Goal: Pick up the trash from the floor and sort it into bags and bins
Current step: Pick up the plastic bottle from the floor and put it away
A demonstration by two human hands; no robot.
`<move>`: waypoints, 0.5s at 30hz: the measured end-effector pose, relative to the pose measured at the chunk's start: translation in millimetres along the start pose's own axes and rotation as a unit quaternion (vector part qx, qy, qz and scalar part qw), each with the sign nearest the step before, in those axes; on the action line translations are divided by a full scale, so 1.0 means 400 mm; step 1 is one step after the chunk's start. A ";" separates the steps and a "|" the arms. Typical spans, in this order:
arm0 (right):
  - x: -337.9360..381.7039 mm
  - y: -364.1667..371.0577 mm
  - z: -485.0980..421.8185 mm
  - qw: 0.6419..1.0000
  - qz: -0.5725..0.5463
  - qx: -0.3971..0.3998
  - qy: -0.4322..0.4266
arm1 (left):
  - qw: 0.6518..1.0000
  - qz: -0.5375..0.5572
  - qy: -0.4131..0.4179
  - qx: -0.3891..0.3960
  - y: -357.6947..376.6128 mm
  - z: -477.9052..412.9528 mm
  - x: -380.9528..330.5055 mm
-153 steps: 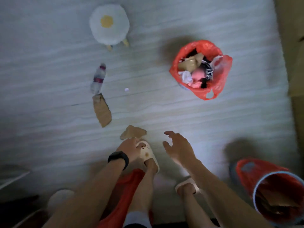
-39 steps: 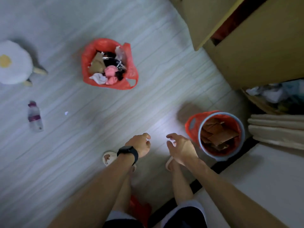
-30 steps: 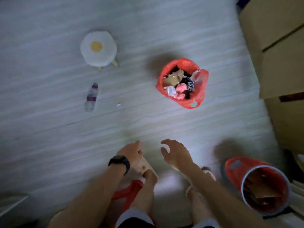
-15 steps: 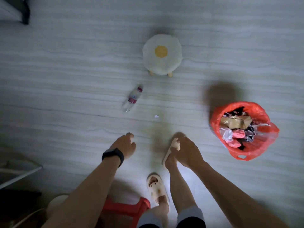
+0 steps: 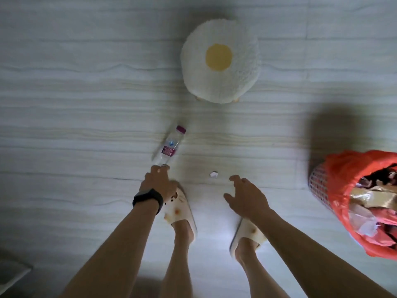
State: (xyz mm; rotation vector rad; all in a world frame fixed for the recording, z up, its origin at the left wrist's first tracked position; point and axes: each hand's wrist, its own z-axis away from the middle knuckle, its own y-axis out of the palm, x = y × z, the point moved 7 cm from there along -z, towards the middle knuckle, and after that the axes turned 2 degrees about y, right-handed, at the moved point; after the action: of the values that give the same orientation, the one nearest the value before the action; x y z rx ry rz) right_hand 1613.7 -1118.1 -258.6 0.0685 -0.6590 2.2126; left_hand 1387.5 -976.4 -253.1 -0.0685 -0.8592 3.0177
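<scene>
A clear plastic bottle (image 5: 170, 145) with a purple cap and label lies on the pale wood floor. My left hand (image 5: 158, 181), with a black watch on the wrist, reaches down to the bottle's base and its fingertips touch it. My right hand (image 5: 246, 195) hovers with fingers spread and holds nothing. A small white scrap (image 5: 213, 174) lies on the floor just beyond my right hand. A basket lined with a red bag (image 5: 343, 175), full of mixed trash, stands at the right edge.
A round white stool (image 5: 236, 82) with a yellow centre stands beyond the bottle. My feet in cream slippers (image 5: 180, 211) are planted below my hands. Something dark sits at the bottom left corner.
I have stepped closer to the bottle and bent down. My left hand went forward to the bottle's base. The red-lined basket has slid to the right edge of the view.
</scene>
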 end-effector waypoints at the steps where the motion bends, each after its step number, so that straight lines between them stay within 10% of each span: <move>1: -0.005 0.024 -0.050 1.000 -0.002 -0.003 0.012 | 1.000 -0.023 0.010 -0.004 0.009 -0.061 -0.001; 15: -0.006 0.304 -0.405 0.990 -0.025 -0.127 0.053 | 0.996 -0.044 0.036 -0.074 0.140 -0.440 0.086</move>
State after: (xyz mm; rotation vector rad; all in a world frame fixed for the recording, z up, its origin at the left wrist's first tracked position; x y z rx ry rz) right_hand 1553.9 -1107.3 -451.9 -0.1604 -0.8634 2.0513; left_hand 1361.1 -930.8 -433.5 -0.1347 -1.0492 2.8471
